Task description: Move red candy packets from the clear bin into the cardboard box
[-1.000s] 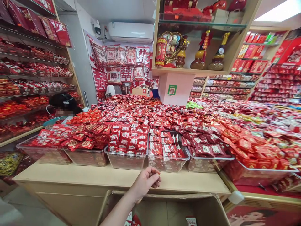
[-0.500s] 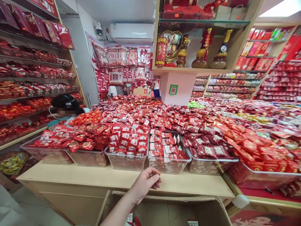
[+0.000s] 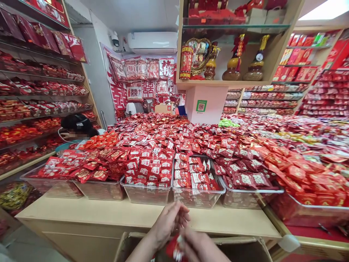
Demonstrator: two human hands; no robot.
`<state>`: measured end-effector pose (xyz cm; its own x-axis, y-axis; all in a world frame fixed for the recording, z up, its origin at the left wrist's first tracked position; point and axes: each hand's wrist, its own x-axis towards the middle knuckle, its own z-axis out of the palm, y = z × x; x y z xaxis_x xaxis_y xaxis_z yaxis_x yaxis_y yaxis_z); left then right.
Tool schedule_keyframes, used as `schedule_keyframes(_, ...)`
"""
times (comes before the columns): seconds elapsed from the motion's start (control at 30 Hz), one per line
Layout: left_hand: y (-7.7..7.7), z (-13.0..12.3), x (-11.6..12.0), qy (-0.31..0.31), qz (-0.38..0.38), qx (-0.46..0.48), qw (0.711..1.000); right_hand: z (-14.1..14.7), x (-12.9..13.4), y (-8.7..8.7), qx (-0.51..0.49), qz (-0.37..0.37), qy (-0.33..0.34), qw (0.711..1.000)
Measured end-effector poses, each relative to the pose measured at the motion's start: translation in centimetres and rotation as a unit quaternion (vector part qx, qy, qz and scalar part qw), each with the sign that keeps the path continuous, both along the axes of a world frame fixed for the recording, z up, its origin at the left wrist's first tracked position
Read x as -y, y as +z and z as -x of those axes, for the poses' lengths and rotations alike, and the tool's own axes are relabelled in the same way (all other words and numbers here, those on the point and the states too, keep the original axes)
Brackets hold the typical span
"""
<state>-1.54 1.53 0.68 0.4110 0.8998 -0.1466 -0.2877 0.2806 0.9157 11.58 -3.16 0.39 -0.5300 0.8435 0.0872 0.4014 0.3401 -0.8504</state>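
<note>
As the right hand [image 3: 200, 244] enters view, apparently pinching a motion-blurred red packet [image 3: 171, 247] just beside the loosely cupped left hand [image 3: 169, 220], handling becomes two-handed, with the cardboard box [image 3: 245, 251] below both.

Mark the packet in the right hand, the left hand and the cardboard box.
Packet [image 3: 171, 248]: head view, red part of its wrapper.
Left hand [image 3: 169, 221]: head view, back of the hand.
Box [image 3: 241, 251]: head view, inner wall.
</note>
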Motion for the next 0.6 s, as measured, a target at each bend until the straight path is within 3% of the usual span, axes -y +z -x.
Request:
schedule_keyframes(0.1,0.3,-0.1,0.1,-0.016,-0.021,-0.008,1.000,-1.0,-1.5,0.5,-0.075,-0.019,-0.115,0.990)
schedule_keyframes(0.17,0.3,-0.2,0.0,-0.035,-0.041,-0.038,0.998,-1.5,-2.1,0.1,-0.127,0.008,-0.147,0.981)
schedule_keyframes(0.23,0.1,-0.3,-0.1,-0.041,-0.048,-0.063,0.996,-1.8,-2.6,-0.6,-0.182,0.041,-0.165,0.969)
schedule_keyframes(0.37,-0.3,-0.5,-0.3,0.004,-0.049,-0.076,0.996,-2.2,-3.1,-1.4,-0.234,0.083,-0.183,0.951)
schedule_keyframes(0.47,-0.4,-0.5,-0.2,0.036,-0.028,-0.051,0.998,-2.4,-3.2,-1.2,-0.206,0.096,-0.206,0.952)
schedule_keyframes(0.6,-0.4,-0.5,-0.1,0.041,-0.022,-0.039,0.998,-2.3,-2.9,-0.5,-0.253,0.138,-0.209,0.934)
